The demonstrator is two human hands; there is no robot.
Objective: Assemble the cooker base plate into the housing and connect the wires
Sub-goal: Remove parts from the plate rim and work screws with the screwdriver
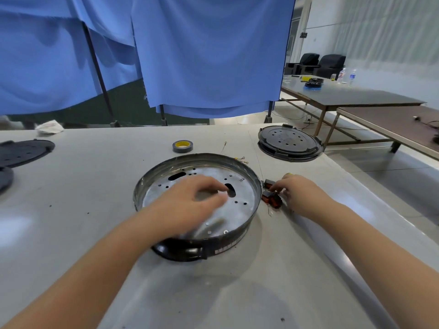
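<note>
Reaching into the metal pan, the left hand (190,200) hovers over the base plate (202,193) with fingers curled loosely; it's motion-blurred, so whether it pinches anything or touches the plate I cannot tell. The right hand (298,193) is at 3 o'clock just outside the rim, fingertips pinching the small black-and-orange wired parts (272,198) lying on the table (83,198) against the pan wall. Base plate sits at table centre: round, shallow, dull silver sheet metal with an upright rim, punched with small round holes and two elongated slots. It rests on a dark plastic housing (185,251) that only shows at 6 o'clock under the rim; the rest is hidden by the pan. Thin wires with ring terminals (242,160) stick out past the rim at 1 o'clock, too fine to trace. Open tabletop at 6 to 9 o'clock, smooth grey, glossy with glare patches. Table edge runs close behind the right hand, 3 to 5 o'clock, little room there. Roll of grey tape (182,146) with yellow core at 12 o'clock, well apart from the pan. Dark perforated round cover (290,144) at 1 to 2 o'clock near the table corner. Two more dark discs (23,151) at 9 to 10 o'clock, cut off by the frame edge. Crumpled white cloth (50,127) at 10 o'clock at the far edge. Blue fabric screens (202,55) behind; benches (356,96) far right.
</note>
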